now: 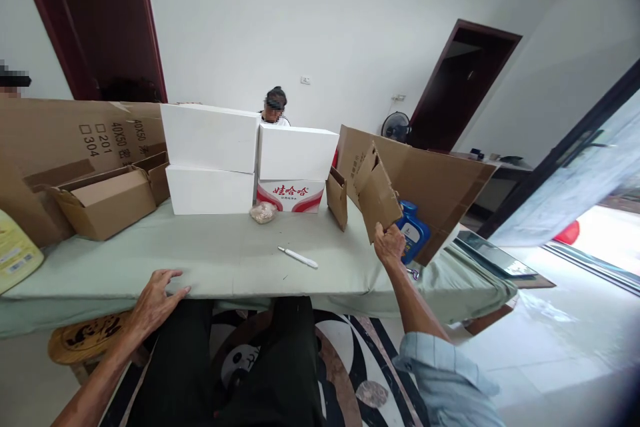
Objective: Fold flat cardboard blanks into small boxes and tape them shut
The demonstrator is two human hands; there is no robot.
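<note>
My right hand [391, 243] grips the lower edge of a brown cardboard box [376, 193], which is tilted at the right side of the table. Just beside that hand stands a blue bottle [414, 233] with a white label. My left hand [159, 300] rests by the table's front edge, fingers apart and holding nothing. Between the hands, a white pen-like tool [299, 257] lies on the green tablecloth [215, 253]. Farther back sits a small clear-wrapped bundle [263, 213], its contents too blurred to name.
Stacked white boxes [210, 190] and a red-and-white carton [293, 196] line the back. Open cardboard boxes [107, 203] and a yellow bottle [17, 252] occupy the left. A large cardboard panel [440, 180] stands at right. A person [275, 107] is behind the boxes.
</note>
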